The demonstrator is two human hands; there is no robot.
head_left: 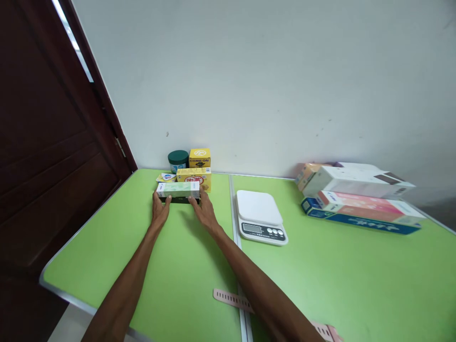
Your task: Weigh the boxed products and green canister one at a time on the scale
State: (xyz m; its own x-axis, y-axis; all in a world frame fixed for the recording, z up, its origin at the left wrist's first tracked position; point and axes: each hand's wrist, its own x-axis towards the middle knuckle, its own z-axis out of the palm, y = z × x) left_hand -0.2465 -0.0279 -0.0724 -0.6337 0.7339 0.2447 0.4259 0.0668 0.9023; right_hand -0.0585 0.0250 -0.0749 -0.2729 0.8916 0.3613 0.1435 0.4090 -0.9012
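Observation:
Both my arms reach to the far left part of the green table [117, 247]. My left hand [160, 208] and my right hand [204, 209] press on the two ends of a long pale green and white box [178, 189], which lies on a dark flat box [178, 200]. Fingers of both hands are curled against the box ends. Just behind stand a yellow box with red print [194, 177], a small white and blue packet [166, 177], a yellow "COME ON" box [199, 157] and a jar with a dark green lid [178, 160].
A white digital kitchen scale [260, 214] sits right of my hands. Several long cartons [356, 197] are stacked at the far right. A pink strap [231, 299] lies near the front edge. A dark wooden door [53, 156] stands left; a pale wall is behind.

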